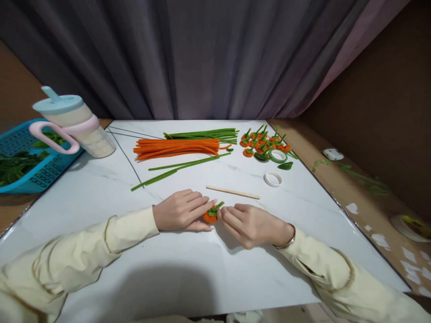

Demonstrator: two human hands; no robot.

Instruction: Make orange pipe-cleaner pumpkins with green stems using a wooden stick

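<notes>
A small orange pipe-cleaner pumpkin with green leaves and a green stem sits low over the table, between the fingers and thumb of my left hand. My right hand is closed in a pinch right beside the pumpkin's stem. Whatever its fingertips hold is hidden. Just beyond both hands lies a thin wooden stick. Several similar orange pumpkins stand grouped at the back right, their green stems pointing up.
Orange pipe cleaners and green pipe cleaners lie bundled at the back. Rolls of green tape and white tape are at right. A lidded tumbler and blue basket stand left. Paper scraps lie beyond the right edge.
</notes>
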